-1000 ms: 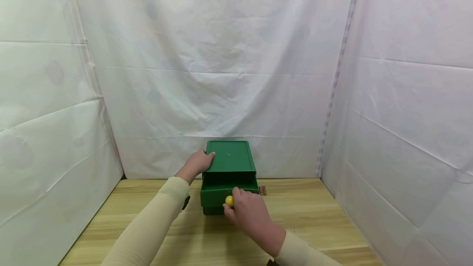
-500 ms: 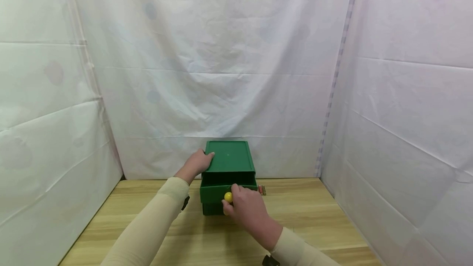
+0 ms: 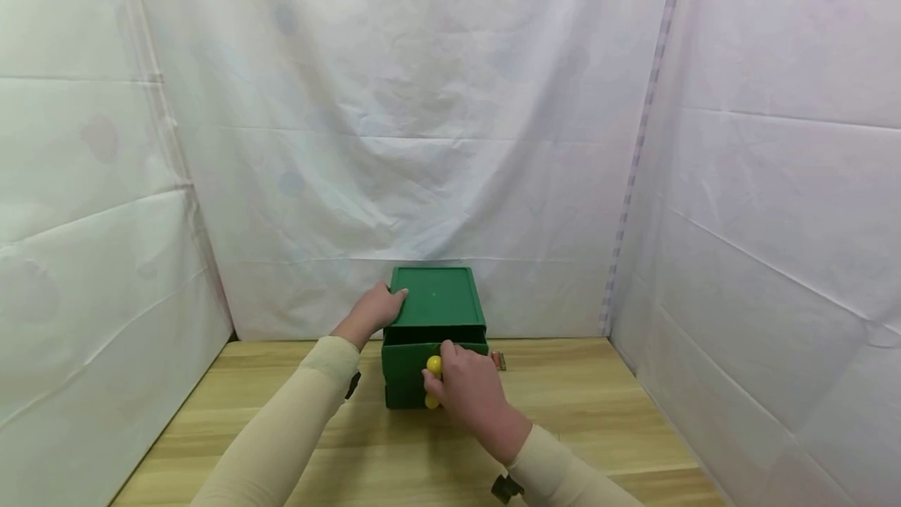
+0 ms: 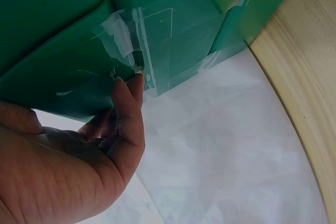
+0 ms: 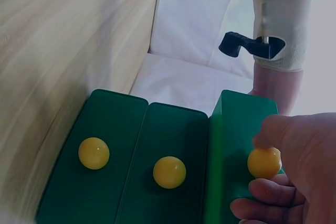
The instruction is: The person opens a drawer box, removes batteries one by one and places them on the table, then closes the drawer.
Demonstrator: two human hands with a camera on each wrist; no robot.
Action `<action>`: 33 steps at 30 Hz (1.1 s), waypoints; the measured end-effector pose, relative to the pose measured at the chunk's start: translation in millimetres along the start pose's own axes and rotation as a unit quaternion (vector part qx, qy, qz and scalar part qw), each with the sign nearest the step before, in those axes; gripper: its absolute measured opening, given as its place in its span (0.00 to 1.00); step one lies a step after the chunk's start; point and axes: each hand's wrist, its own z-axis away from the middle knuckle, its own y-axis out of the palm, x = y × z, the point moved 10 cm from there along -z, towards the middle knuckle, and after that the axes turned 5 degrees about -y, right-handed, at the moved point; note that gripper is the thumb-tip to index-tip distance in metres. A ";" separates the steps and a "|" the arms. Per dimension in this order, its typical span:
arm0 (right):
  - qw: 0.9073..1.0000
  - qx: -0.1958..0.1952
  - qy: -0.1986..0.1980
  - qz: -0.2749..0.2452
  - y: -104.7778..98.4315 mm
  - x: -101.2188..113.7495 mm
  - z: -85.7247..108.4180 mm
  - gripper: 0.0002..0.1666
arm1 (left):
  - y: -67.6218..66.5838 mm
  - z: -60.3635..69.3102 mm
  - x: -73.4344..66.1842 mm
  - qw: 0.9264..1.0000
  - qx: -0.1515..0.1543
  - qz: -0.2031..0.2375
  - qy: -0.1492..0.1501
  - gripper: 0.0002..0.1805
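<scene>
A small green drawer cabinet (image 3: 435, 296) stands on the table near the back curtain. It has three stacked drawers with round yellow knobs; the top drawer (image 3: 404, 358) sticks out a little, the lower two lie flush in the right wrist view. My left hand (image 3: 375, 310) grips the cabinet's left side, thumb on the top edge. In the left wrist view its bent fingertips touch the taped side wall (image 4: 178, 40). My right hand (image 3: 473, 390) pinches the top drawer's knob (image 5: 264, 162) between thumb and fingers. The inside of the drawer is mostly hidden.
Small red and brownish things (image 3: 498, 361) lie on the wooden table (image 3: 577, 413) just right of the cabinet, too small to tell. White curtains (image 3: 436, 139) hang behind and on both sides. The middle knob (image 5: 169, 172) and bottom knob (image 5: 94, 153) jut from their drawers.
The top drawer has slid back into the cabinet, its opening now narrower. My right hand has moved forward with the knob. The left hand stays in place on the cabinet's side.
</scene>
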 end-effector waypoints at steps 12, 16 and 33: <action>0.999 -0.019 0.021 0.020 6.6 -7.6 -5.4 0.26 | 0.1 1.5 -1.0 1.000 0.005 -0.001 -0.001 0.43; 0.999 -0.017 0.034 0.018 8.0 -10.1 -7.2 0.26 | -0.1 1.6 -0.4 1.000 0.001 0.001 0.000 0.42; 0.997 -0.013 0.069 -0.014 14.0 -17.6 -10.7 0.24 | 1.0 -2.7 2.1 1.000 -0.004 0.006 0.000 0.41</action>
